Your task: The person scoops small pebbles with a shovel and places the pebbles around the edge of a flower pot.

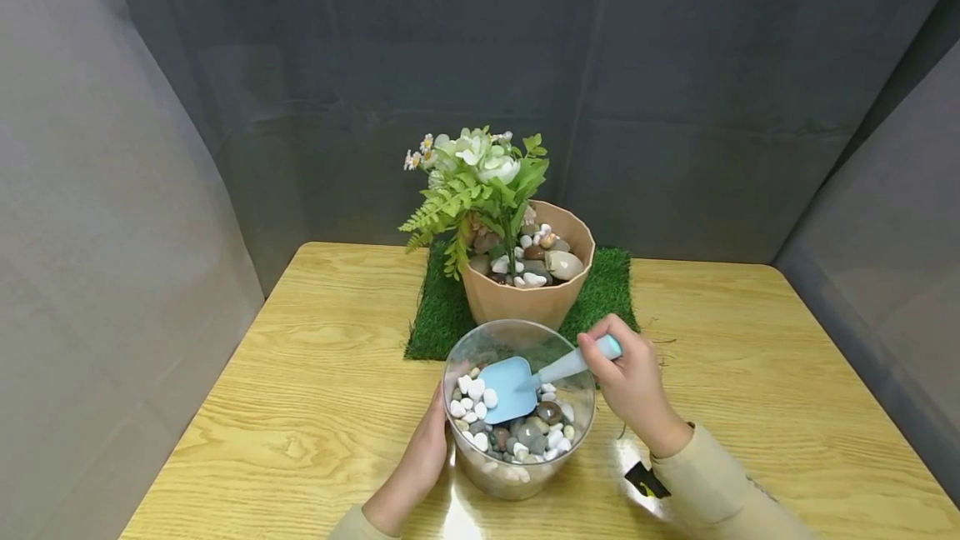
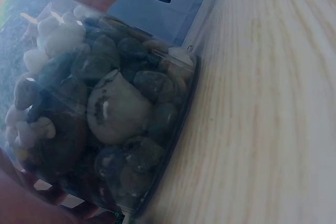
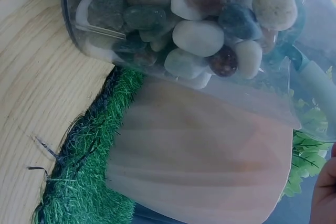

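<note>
My right hand (image 1: 628,377) grips the pale blue handle of a small garden shovel (image 1: 512,390). The shovel's flat blue blade is inside a clear plastic container (image 1: 517,480), tilted down to the left, with white pebbles (image 1: 474,390) at its left edge. More white, grey and brown stones (image 1: 532,437) lie in the container. Against the container's left wall, my left hand (image 1: 422,448) holds it, fingers curved round the side. The left wrist view shows these fingers (image 2: 79,211) low on the wall, with stones (image 2: 118,108) seen through the plastic.
Right behind the container stands a peach-coloured flowerpot (image 1: 517,302) with stones and white flowers (image 1: 480,157) among green leaves. It sits on a green artificial-grass mat (image 1: 438,327). Grey cloth screens (image 1: 480,48) enclose the wooden table (image 1: 300,407) at the back and sides.
</note>
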`<state>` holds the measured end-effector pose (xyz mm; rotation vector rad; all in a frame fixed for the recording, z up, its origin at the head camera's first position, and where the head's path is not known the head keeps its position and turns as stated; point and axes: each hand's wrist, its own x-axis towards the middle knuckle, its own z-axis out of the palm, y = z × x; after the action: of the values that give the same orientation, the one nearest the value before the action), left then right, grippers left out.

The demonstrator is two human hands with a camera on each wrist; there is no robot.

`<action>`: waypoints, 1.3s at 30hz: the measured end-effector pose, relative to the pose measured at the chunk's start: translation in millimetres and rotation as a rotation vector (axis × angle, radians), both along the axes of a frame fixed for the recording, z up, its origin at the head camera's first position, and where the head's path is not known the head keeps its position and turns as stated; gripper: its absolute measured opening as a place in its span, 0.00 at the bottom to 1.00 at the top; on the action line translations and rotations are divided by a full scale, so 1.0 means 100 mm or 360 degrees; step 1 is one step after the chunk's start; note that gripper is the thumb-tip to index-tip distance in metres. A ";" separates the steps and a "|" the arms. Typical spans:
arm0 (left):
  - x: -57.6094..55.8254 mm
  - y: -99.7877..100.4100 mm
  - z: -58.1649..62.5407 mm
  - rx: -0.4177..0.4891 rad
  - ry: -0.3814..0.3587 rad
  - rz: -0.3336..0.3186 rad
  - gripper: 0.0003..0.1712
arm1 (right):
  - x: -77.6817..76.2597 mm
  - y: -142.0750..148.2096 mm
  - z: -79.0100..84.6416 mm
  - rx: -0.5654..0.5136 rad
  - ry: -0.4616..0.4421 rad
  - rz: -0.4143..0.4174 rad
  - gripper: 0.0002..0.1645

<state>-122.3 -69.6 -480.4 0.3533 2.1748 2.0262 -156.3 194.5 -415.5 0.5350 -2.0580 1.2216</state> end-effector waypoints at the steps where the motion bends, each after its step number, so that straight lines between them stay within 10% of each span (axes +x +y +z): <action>1: 0.00 0.00 0.00 0.0004 -0.0001 -0.0003 0.35 | 0.00 0.00 0.00 -0.0001 0.0010 0.0003 0.15; 17: 0.01 0.00 -0.01 -0.0034 0.0000 0.0026 0.36 | 0.07 -0.02 0.21 0.0299 0.0133 0.0111 0.16; 39: 0.01 0.00 -0.02 -0.0046 0.0045 0.0056 0.35 | 0.15 0.08 0.47 0.1293 0.0424 -0.0125 0.27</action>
<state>-121.7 -69.2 -482.8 0.3439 2.2400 2.0177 -141.3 202.8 -368.5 0.9094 -2.2498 0.1967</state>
